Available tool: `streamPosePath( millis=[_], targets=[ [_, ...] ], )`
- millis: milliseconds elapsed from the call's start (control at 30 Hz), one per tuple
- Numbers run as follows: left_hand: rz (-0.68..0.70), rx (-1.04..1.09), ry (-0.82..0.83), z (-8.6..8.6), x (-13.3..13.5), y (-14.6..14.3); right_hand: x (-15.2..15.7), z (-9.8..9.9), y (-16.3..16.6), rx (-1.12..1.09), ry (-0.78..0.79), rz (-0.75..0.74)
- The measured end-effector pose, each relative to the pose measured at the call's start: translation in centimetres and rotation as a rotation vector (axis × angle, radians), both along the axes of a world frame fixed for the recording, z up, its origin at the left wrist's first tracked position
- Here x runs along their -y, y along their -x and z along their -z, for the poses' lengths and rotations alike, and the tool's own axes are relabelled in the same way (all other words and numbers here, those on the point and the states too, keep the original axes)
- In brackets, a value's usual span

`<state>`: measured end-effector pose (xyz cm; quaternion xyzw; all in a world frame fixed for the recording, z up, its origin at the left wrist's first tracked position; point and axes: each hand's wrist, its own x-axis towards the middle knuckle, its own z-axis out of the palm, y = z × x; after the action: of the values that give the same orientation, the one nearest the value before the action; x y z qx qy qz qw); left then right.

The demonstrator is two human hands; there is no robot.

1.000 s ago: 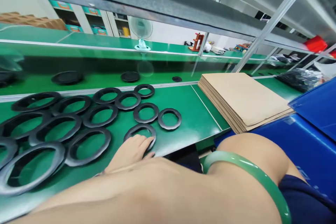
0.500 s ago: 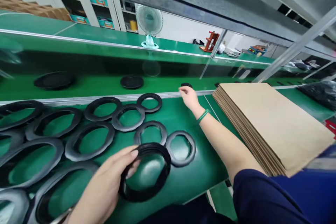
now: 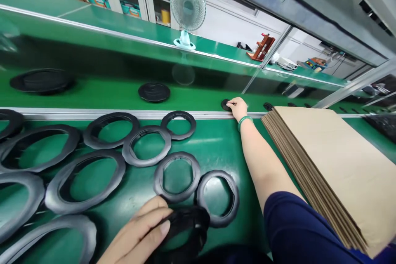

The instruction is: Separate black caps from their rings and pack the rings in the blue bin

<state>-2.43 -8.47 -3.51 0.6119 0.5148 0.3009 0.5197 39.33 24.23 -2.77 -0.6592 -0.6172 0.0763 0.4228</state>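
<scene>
My left hand (image 3: 142,233) grips a black ring (image 3: 201,225) low in the view, thumb on the near face and fingers over the edge. On the green belt behind the metal rail, my right hand (image 3: 239,108) pinches the edge of a black disc (image 3: 225,104). A green bangle (image 3: 244,122) circles that wrist. Several similar rings lie flat on the green table, among them one (image 3: 235,202) just beyond the held ring and another (image 3: 177,176) left of it. More black discs rest on the belt, one (image 3: 154,92) near the middle and one (image 3: 41,81) farther left.
A stack of brown cardboard sheets (image 3: 328,165) stands right of my right arm. The metal rail (image 3: 210,114) separates table and belt. Behind the belt, a pale fan (image 3: 187,8) and a red-brown stand (image 3: 262,47) sit on a green ledge. A metal beam (image 3: 278,4) crosses above.
The view has shifted. My right hand, earlier above the rail with a disc behind it, now has its fingers on the disc. The ring in my left hand is lower and tilted.
</scene>
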Motion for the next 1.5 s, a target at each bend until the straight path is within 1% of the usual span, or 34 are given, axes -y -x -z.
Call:
streamPosePath(
  millis=[67,100,133,167,200,233,267,333,367,433,500,567,633,700,800,867,1033,1200,1300,1500],
  targets=[
    [-0.094,0.101,0.128,-2.5,-0.4,-0.9,1.6,-0.5,1.1,-0.051,-0.085,0.053],
    [-0.114,0.155,0.205,-3.9,-0.6,-1.5,2.7,-0.8,1.8,-0.079,-0.122,0.075],
    [-0.116,0.201,0.281,-5.2,-0.9,-2.0,4.0,-1.1,2.6,-0.106,-0.148,0.092],
    [-0.097,0.252,0.31,-6.3,-1.1,-2.5,5.6,-1.5,3.6,-0.135,-0.171,0.096],
    [-0.076,0.303,0.325,-7.0,-1.2,-3.0,7.4,-1.9,4.6,-0.169,-0.198,0.079],
    [-0.063,0.352,0.332,-7.4,-1.3,-3.4,9.4,-2.6,5.7,-0.205,-0.236,0.041],
    [-0.062,0.392,0.329,-7.5,-1.3,-3.7,11.7,-3.4,6.8,-0.243,-0.285,-0.017],
    [-0.089,0.436,0.313,-6.9,-1.2,-4.1,16.6,-5.4,9.2,-0.293,-0.394,-0.175],
    [-0.103,0.443,0.298,-6.4,-1.1,-4.3,19.0,-6.5,10.3,-0.288,-0.412,-0.249],
    [-0.11,0.441,0.254,-5.4,-1.0,-4.7,23.6,-8.2,12.5,-0.221,-0.368,-0.352],
    [-0.08,0.432,0.228,-4.7,-0.9,-5.1,27.1,-8.9,14.3,-0.157,-0.351,-0.484],
    [-0.055,0.42,0.217,-4.2,-0.8,-5.5,29.1,-8.2,15.5,-0.098,-0.373,-0.586],
    [-0.059,0.385,0.204,-3.8,-0.9,-5.7,30.0,-6.9,16.0,-0.026,-0.406,-0.634],
    [-0.058,0.328,0.198,-3.7,-0.9,-5.7,30.0,-5.6,16.1,0.05,-0.423,-0.652],
    [0.017,0.259,0.235,-3.8,-1.0,-5.5,29.9,-4.5,16.0,0.11,-0.413,-0.673],
    [0.027,0.253,0.251,-3.9,-0.9,-5.5,29.9,-4.4,15.9,0.122,-0.404,-0.685],
    [-0.14,0.321,0.179,-4.0,-0.7,-6.1,30.1,-4.3,15.8,0.203,-0.414,-0.704],
    [-0.144,0.322,0.166,-4.3,-0.5,-6.4,29.9,-4.0,15.6,0.341,-0.44,-0.699],
    [-0.141,0.338,0.178,-4.3,-0.5,-6.3,29.8,-4.1,15.6,0.338,-0.449,-0.704],
    [-0.128,0.352,0.186,-4.1,-0.2,-6.1,30.0,-4.6,15.9,0.299,-0.371,-0.696]
  ],
)
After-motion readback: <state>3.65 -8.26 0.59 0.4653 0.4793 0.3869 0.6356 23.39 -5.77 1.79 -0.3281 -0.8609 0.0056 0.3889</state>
